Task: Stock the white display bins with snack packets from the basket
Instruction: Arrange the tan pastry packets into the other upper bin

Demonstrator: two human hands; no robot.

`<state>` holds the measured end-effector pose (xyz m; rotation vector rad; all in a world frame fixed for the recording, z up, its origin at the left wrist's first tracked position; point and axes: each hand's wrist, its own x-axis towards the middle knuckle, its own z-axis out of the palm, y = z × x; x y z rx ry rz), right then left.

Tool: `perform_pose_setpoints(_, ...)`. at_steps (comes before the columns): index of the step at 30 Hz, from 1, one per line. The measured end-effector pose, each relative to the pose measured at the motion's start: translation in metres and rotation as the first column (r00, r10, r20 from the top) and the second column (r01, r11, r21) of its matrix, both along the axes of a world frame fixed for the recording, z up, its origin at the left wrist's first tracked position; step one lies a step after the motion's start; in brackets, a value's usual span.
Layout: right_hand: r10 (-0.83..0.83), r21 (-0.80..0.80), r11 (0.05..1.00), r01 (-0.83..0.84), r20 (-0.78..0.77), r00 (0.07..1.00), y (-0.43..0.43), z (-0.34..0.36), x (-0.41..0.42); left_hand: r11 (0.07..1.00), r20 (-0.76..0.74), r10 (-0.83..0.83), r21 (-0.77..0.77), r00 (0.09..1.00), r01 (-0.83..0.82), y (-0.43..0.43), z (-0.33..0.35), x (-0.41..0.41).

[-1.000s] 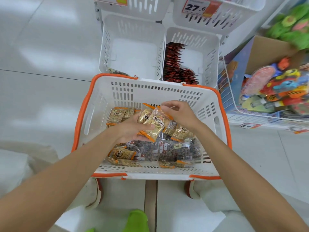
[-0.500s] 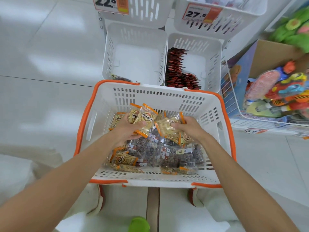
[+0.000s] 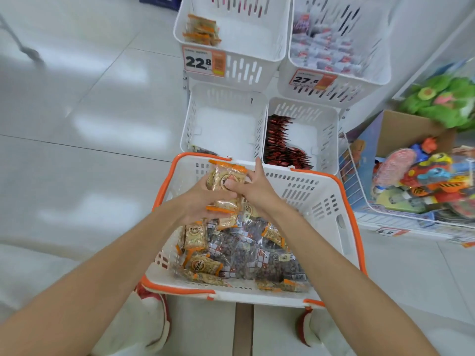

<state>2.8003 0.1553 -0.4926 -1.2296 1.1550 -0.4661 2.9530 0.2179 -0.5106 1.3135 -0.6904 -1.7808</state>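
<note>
Both forearms reach forward over the orange-rimmed basket (image 3: 331,201). Left hand (image 3: 199,199) and right hand (image 3: 253,190) meet above its far half, each grip closed on a stack of orange-edged snack packets (image 3: 226,181), top one upright. More packets lie loose in the basket. White display bins (image 3: 226,119) stand just beyond.

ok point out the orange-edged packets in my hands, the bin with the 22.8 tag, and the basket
orange-edged packets (image 3: 227,178), head view, clear front of the top packet
22.8 bin (image 3: 257,70), head view, slotted front wall
basket (image 3: 356,224), head view, orange right rim
</note>
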Motion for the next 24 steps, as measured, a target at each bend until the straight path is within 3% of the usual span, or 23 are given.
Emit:
perform_pose_setpoints(3, -0.023, 0.016, 1.000, 0.023, -0.005, 1.000, -0.003, 0.018, 0.020, 0.997, 0.114, 0.023, -0.080, 0.993, -0.014, -0.009, 0.025, 0.014)
perform_pose_setpoints(8, 0.006, 0.180, 0.981, -0.069, 0.333, 0.943, -0.023, 0.074, 0.053, 0.975, 0.145, 0.039, -0.221, 0.989, -0.005, -0.037, 0.076, 0.029)
perform_pose_setpoints(11, 0.077, 0.131, 0.981, -0.144, 0.421, 0.904, -0.050, 0.100, 0.060, 0.953, 0.203, -0.010, -0.293, 0.979, 0.071, -0.057, 0.109, 0.047)
perform_pose_setpoints(17, 0.338, -0.058, 0.941, -0.334, 0.256, 0.906, -0.121, 0.160, 0.074, 0.907, 0.208, -0.168, -0.350, 0.964, 0.234, -0.115, 0.164, 0.090)
perform_pose_setpoints(20, 0.391, -0.111, 0.920, -0.375, 0.244, 0.888, -0.160, 0.188, 0.095, 0.911, 0.245, -0.077, -0.376, 0.966, 0.168, -0.156, 0.191, 0.108)
perform_pose_setpoints(24, 0.332, -0.114, 0.943, -0.312, 0.374, 0.866, -0.216, 0.205, 0.127, 0.882, 0.367, 0.075, -0.458, 0.927, 0.110, -0.217, 0.211, 0.131)
